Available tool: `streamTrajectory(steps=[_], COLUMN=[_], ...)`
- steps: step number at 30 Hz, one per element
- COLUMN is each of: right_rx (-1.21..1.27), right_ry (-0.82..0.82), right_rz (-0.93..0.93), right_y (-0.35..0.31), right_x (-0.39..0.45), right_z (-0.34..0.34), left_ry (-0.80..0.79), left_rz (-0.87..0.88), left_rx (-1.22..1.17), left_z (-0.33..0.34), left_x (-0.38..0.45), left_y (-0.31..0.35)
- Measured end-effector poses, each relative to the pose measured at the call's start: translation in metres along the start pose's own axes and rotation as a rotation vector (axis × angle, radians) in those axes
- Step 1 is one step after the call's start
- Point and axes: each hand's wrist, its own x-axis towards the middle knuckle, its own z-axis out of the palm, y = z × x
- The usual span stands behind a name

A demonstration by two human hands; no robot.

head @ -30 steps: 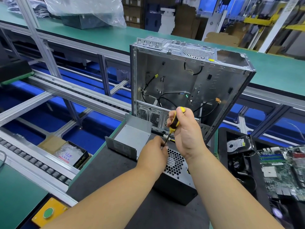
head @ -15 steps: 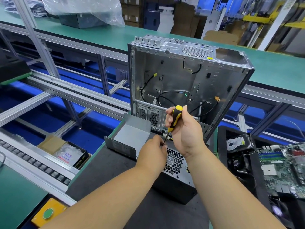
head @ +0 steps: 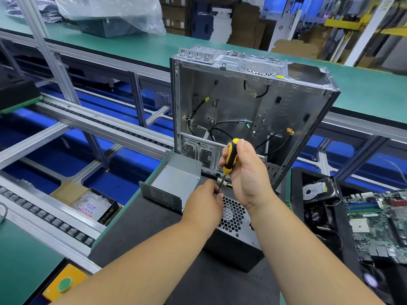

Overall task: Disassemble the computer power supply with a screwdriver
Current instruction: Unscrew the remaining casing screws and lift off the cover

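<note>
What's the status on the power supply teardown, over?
Right hand grips screwdriver, shaft angled down. Left hand steadies its tip at power supply top edge. Nothing in the way.

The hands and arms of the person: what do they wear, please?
Nothing that shows. The left hand and the right hand have no gloves, and no ring or watch is seen. Both forearms are bare to the bottom edge of the picture, without sleeves.

We see a power supply (head: 236, 243) of dull grey sheet metal with a punched honeycomb grille. The screwdriver (head: 230, 158) has a glossy yellow-and-black plastic handle and a thin metal shaft. The computer case (head: 246, 102) is bare matt steel. The mat (head: 141, 234) looks dark and matt, the wrapping (head: 114, 9) clear, crinkled plastic.
</note>
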Motion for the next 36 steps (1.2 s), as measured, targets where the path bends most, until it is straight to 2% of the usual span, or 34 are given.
streamTrajectory(steps=[4, 10, 16, 20, 29, 36], right_rx=[0.066, 0.029, -0.115, -0.026, -0.031, -0.121], right_ry=[-0.022, -0.055, -0.031, -0.065, -0.014, -0.025], right_rz=[0.010, -0.003, -0.035, -0.021, 0.046, -0.031], right_y=[-0.001, 0.000, 0.000, 0.000, 0.000, 0.002], right_x=[0.001, -0.001, -0.001, -0.001, 0.001, -0.001], right_z=[0.001, 0.008, 0.006, 0.007, 0.012, 0.006], left_ry=[-0.015, -0.010, -0.010, -0.002, -0.005, -0.004], left_rz=[-0.004, -0.006, -0.005, -0.010, -0.015, -0.005], left_rx=[-0.005, -0.003, -0.023, -0.011, -0.024, -0.018], left_z=[0.000, -0.002, -0.002, -0.001, -0.001, 0.000], left_x=[0.000, -0.001, -0.002, -0.002, -0.001, -0.001], left_y=[0.001, 0.001, 0.002, 0.001, 0.001, 0.000])
